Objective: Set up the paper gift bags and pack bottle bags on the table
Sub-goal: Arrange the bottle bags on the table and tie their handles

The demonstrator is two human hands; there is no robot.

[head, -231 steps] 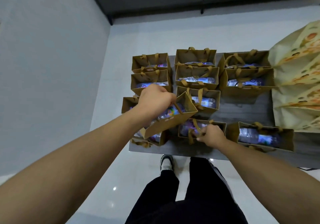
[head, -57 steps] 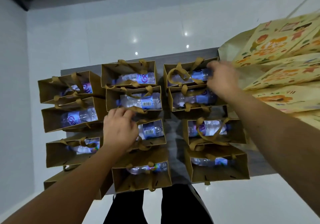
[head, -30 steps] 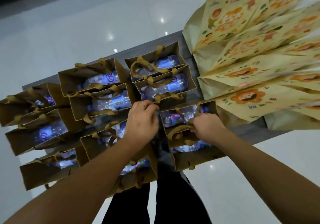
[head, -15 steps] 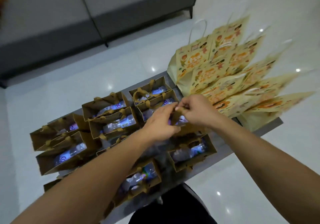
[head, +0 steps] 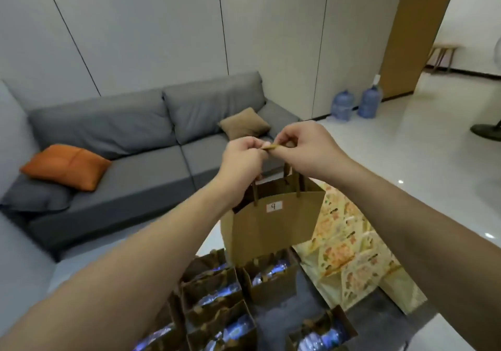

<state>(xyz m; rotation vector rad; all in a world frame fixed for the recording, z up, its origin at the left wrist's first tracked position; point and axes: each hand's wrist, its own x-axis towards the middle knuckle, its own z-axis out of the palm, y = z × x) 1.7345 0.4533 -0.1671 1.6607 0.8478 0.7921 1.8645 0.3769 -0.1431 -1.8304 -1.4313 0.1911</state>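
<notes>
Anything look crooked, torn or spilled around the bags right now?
Nothing looks damaged or spilled. The left hand and right hand pinch the handles of a brown paper bag, lifted above the bottle bags standing on the table. It hangs slightly tilted.

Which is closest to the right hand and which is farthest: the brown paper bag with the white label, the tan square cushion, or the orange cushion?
From the right hand, in the head view:
1. Brown paper bag with the white label, hanging just below it.
2. Tan square cushion, behind, on the sofa's right end.
3. Orange cushion, far left on the sofa.
</notes>
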